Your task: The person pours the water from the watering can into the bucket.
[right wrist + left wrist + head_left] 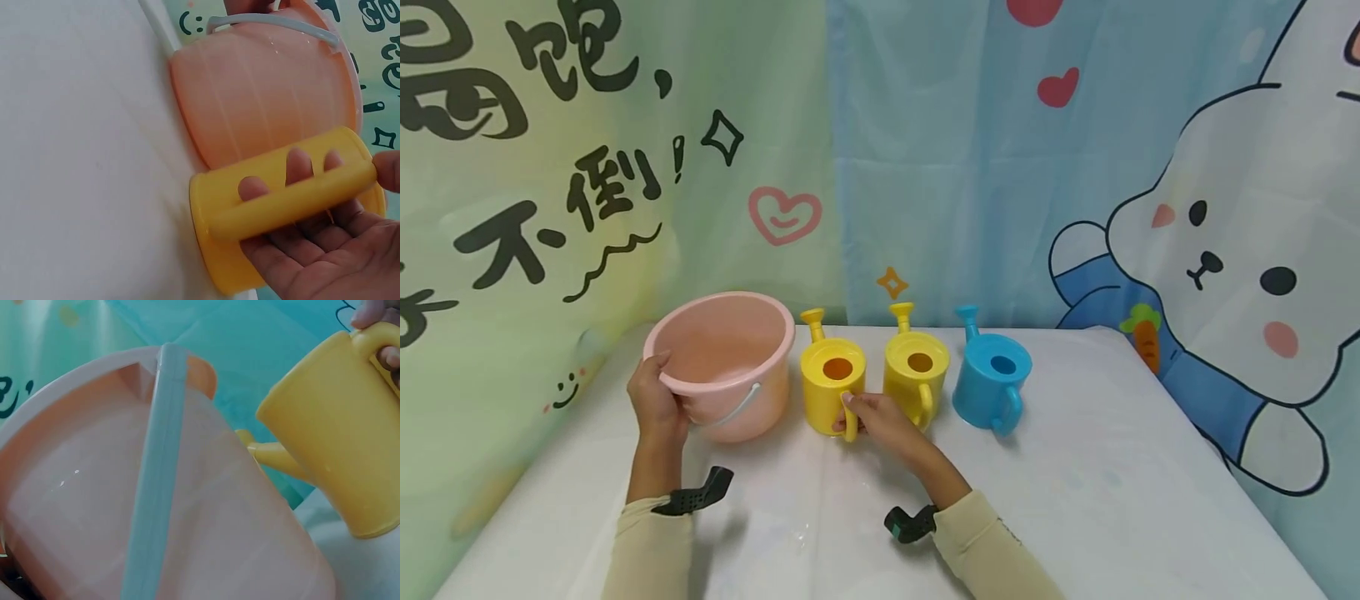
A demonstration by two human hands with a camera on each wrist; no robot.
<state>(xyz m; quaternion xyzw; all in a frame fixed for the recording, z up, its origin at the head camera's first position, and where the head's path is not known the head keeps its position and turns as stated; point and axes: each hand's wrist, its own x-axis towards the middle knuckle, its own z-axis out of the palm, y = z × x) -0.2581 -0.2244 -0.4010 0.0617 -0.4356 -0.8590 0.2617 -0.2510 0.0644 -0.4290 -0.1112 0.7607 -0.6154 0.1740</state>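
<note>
The yellow watering can (820,396) was upright near the far edge of the white table (820,517), its body glossy and drum-shaped, a round opening in its top, its smooth handle towards me and its flared spout towards that edge. My right hand (880,417) had its fingers curled through the handle, thumb at the upper end. My left hand (657,400) gripped the pale pink bucket (775,406), thumb over the rim; how the hidden fingers lay, I couldn't tell. Along the far edge stood a second yellow can (901,379) and a blue can (979,387). Beyond, the backdrop (910,100) bore dark characters (496,226), “不倒!” legible among them, and a white rabbit (1217,321).
</note>
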